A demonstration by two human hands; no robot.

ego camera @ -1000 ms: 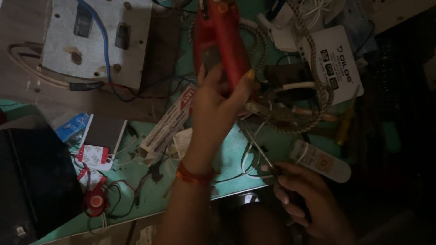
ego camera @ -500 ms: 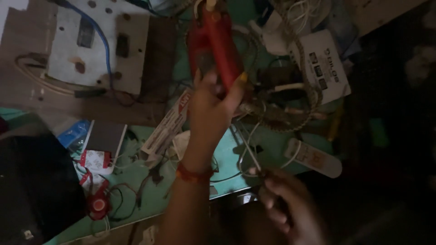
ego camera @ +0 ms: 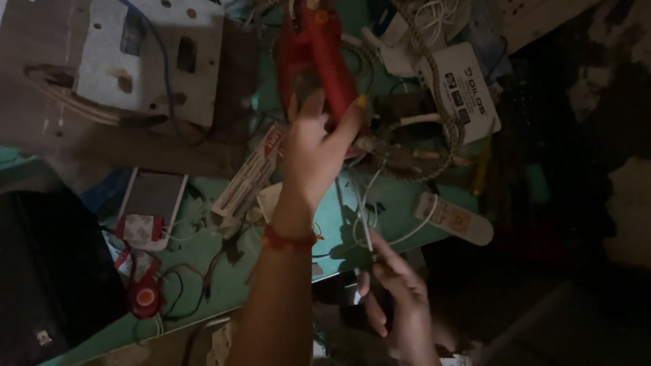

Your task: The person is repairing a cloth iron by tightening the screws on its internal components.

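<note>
Near the green table's (ego camera: 352, 217) left edge lies a small phone-like slab (ego camera: 150, 198), beside a round red piece (ego camera: 145, 297) with thin wires. Toward the far edge the left hand (ego camera: 315, 152) grips a red tool (ego camera: 313, 51) — fingers wrapped round its body. At the near edge the right hand (ego camera: 400, 298) pinches a thin wire (ego camera: 363, 217) — a white remote (ego camera: 453, 218) lies just right.
</note>
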